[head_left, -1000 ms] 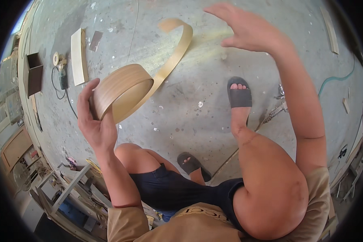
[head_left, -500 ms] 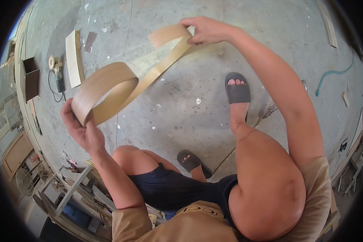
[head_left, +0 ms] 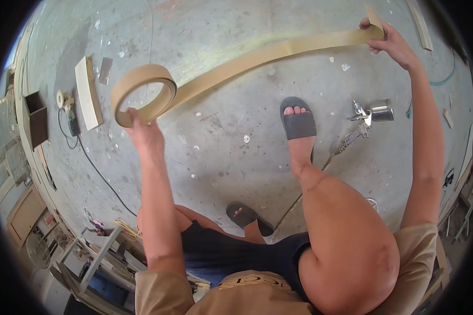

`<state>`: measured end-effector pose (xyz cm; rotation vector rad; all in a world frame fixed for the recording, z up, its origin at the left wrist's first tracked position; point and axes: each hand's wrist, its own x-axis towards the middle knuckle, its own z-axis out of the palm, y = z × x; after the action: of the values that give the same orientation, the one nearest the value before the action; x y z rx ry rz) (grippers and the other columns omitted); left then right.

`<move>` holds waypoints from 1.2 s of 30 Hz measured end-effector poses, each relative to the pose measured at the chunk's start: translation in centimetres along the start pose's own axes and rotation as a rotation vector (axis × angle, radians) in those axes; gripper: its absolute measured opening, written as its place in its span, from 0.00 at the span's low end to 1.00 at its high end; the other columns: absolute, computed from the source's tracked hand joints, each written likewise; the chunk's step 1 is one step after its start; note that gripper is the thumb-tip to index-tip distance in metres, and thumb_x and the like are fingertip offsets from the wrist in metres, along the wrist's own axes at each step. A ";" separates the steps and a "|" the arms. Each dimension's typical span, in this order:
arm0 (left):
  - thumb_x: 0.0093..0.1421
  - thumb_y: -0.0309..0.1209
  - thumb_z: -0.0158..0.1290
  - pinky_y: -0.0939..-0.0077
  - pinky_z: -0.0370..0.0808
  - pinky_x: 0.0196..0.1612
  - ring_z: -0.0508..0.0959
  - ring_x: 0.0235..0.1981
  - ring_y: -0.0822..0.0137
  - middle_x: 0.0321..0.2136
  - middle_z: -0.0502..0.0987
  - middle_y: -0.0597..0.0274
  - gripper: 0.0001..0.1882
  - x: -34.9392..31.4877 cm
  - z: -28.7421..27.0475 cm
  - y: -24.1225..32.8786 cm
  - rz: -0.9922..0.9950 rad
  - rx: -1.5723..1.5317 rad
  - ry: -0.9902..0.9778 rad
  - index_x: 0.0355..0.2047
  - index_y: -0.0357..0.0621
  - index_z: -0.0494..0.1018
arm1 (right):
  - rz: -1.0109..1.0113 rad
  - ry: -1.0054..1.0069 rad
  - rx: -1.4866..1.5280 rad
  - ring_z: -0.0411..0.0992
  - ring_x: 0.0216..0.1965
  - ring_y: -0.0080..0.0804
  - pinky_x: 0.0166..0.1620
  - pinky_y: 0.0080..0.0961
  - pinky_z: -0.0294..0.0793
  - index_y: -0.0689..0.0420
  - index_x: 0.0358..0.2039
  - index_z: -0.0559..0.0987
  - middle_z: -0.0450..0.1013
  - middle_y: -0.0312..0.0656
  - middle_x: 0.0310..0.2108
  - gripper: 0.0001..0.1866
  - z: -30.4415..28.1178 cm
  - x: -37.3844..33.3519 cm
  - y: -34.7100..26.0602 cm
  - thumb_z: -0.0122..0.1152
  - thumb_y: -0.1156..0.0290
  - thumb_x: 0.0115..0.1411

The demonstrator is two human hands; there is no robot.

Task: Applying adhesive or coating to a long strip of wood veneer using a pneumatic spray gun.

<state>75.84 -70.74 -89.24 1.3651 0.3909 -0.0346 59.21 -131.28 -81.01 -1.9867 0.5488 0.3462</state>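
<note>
A roll of tan wood-coloured edge banding (head_left: 122,86) is in my left hand (head_left: 144,137), whose fingers close on the near lower rim of the coil. From the coil a long strip runs up and to the right, bowed slightly, above the floor. My right hand (head_left: 391,44) pinches that strip near its far end, and a short tail sticks up beyond the fingers. My right arm is stretched far out to the right. Some fingers of my left hand are hidden inside the roll.
A spray gun (head_left: 363,119) with a metal cup lies right of my sandalled foot (head_left: 298,118). On the left are a pale board (head_left: 89,94), a corded angle grinder (head_left: 72,121) and a dark open box (head_left: 36,118). A metal frame (head_left: 97,262) stands at lower left.
My right hand has moved far right, drawing the strip out longer and straighter. My left hand, with the roll, has shifted right and up. The spray gun now shows fully.
</note>
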 end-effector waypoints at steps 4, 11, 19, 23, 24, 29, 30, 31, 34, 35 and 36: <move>0.68 0.30 0.51 0.55 0.76 0.59 0.73 0.56 0.55 0.54 0.70 0.56 0.16 -0.6 3.2 -5.3 -0.257 -0.255 0.073 0.55 0.47 0.65 | 0.037 0.111 -0.005 0.68 0.31 0.17 0.37 0.18 0.71 0.54 0.56 0.73 0.73 0.31 0.41 0.22 -2.0 -1.2 3.3 0.61 0.71 0.60; 0.71 0.32 0.47 0.61 0.80 0.54 0.78 0.50 0.57 0.50 0.74 0.53 0.15 0.7 3.5 -11.7 -0.531 -0.357 0.154 0.54 0.38 0.66 | 0.072 0.132 -0.090 0.68 0.32 0.16 0.36 0.14 0.68 0.53 0.60 0.71 0.73 0.31 0.51 0.25 -6.2 0.2 6.0 0.59 0.70 0.61; 0.71 0.33 0.48 0.60 0.81 0.54 0.78 0.50 0.59 0.52 0.74 0.55 0.18 -2.6 7.7 -14.6 -0.576 -0.343 0.136 0.59 0.43 0.64 | 0.080 0.319 -0.215 0.77 0.39 0.36 0.31 0.28 0.81 0.68 0.49 0.76 0.77 0.48 0.45 0.22 -8.0 2.3 1.3 0.61 0.86 0.50; 0.70 0.31 0.47 0.56 0.80 0.56 0.77 0.52 0.57 0.54 0.72 0.55 0.19 -4.6 10.2 -15.0 -0.540 -0.311 0.089 0.59 0.44 0.62 | 0.073 0.392 -0.290 0.76 0.40 0.35 0.39 0.28 0.77 0.70 0.52 0.73 0.75 0.50 0.47 0.25 -8.9 3.6 4.1 0.63 0.82 0.51; 0.71 0.31 0.47 0.55 0.80 0.56 0.77 0.52 0.55 0.55 0.70 0.54 0.18 -4.8 10.7 -14.9 -0.525 -0.341 0.073 0.59 0.45 0.62 | 0.088 0.420 -0.336 0.76 0.45 0.36 0.48 0.28 0.77 0.72 0.60 0.68 0.73 0.56 0.54 0.34 -9.0 4.0 4.9 0.66 0.79 0.52; 0.70 0.30 0.48 0.54 0.80 0.56 0.76 0.53 0.54 0.56 0.69 0.54 0.19 -5.6 12.2 -14.1 -0.472 -0.287 0.042 0.59 0.45 0.62 | -0.013 0.476 -0.404 0.74 0.42 0.29 0.45 0.28 0.75 0.60 0.50 0.77 0.76 0.40 0.45 0.24 -9.9 5.5 10.5 0.69 0.73 0.50; 0.69 0.29 0.48 0.53 0.80 0.56 0.76 0.53 0.53 0.56 0.69 0.54 0.19 -5.5 12.3 -13.8 -0.447 -0.245 0.039 0.59 0.45 0.62 | -0.047 0.454 -0.305 0.74 0.45 0.29 0.49 0.28 0.74 0.59 0.51 0.77 0.76 0.40 0.46 0.26 -9.6 5.6 11.1 0.71 0.71 0.50; 0.69 0.29 0.48 0.53 0.80 0.56 0.76 0.53 0.53 0.56 0.69 0.54 0.19 -5.3 12.3 -13.7 -0.446 -0.244 0.039 0.59 0.45 0.62 | -0.048 0.454 -0.303 0.74 0.45 0.29 0.49 0.28 0.74 0.59 0.51 0.77 0.76 0.40 0.46 0.26 -9.3 5.5 11.7 0.71 0.71 0.50; 0.68 0.29 0.50 0.53 0.80 0.55 0.75 0.54 0.53 0.56 0.68 0.54 0.21 -4.2 11.9 -13.1 -0.376 -0.200 0.009 0.60 0.45 0.62 | -0.056 0.523 -0.483 0.74 0.46 0.28 0.52 0.29 0.74 0.57 0.52 0.76 0.77 0.38 0.46 0.27 -7.7 4.9 12.2 0.72 0.67 0.51; 0.68 0.29 0.50 0.54 0.80 0.55 0.75 0.55 0.53 0.56 0.68 0.54 0.22 -3.8 11.6 -12.9 -0.359 -0.201 0.004 0.61 0.45 0.62 | -0.057 0.522 -0.478 0.74 0.46 0.28 0.52 0.29 0.74 0.57 0.52 0.76 0.77 0.38 0.46 0.27 -7.4 5.0 13.2 0.72 0.67 0.51; 0.68 0.29 0.51 0.54 0.80 0.55 0.75 0.55 0.52 0.56 0.67 0.55 0.23 -3.5 11.4 -12.7 -0.342 -0.203 -0.001 0.62 0.46 0.62 | -0.133 0.566 -0.464 0.75 0.45 0.29 0.51 0.29 0.74 0.57 0.52 0.76 0.77 0.39 0.45 0.27 -6.7 5.0 14.2 0.71 0.67 0.51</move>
<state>72.31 -85.04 -98.52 1.0868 0.6071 -0.2711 56.24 -143.97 -91.09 -2.5733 0.7283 -0.2071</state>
